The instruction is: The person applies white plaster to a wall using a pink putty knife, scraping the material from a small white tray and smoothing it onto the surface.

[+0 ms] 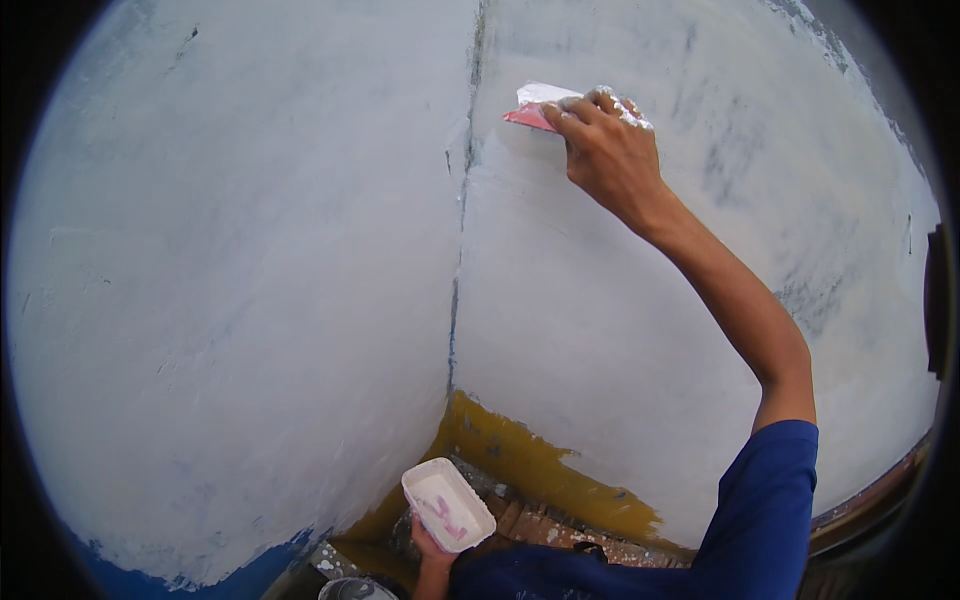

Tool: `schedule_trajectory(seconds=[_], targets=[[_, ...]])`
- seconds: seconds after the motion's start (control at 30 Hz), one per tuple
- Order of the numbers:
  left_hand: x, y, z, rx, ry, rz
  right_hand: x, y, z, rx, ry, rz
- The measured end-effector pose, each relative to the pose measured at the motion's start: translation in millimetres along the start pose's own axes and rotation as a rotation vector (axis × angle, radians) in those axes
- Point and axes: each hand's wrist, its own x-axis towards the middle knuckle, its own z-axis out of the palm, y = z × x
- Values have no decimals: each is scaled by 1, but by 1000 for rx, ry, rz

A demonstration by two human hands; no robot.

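At 6 o'clock, the left hand [428, 548] grips a pale tub [471, 494] holding a little pink-and-white paste. Farther off, toward 1 o'clock, the right hand [612, 165], its fingers smeared white, pinches a pink-and-white spreader [534, 112] at the right wall [600, 320], near the corner seam [468, 170]. The step looks like skimming filler; the next move probably calls for a flat blade and even pressure.
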Motion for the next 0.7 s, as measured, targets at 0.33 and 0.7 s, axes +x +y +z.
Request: schedule_trajectory(seconds=[0.33, 0.7], targets=[[3, 4, 18, 45, -3, 1, -73, -23, 59, -62, -183, -176], [11, 2, 17, 11, -17, -39, -62, -9, 58, -61, -67, -191]])
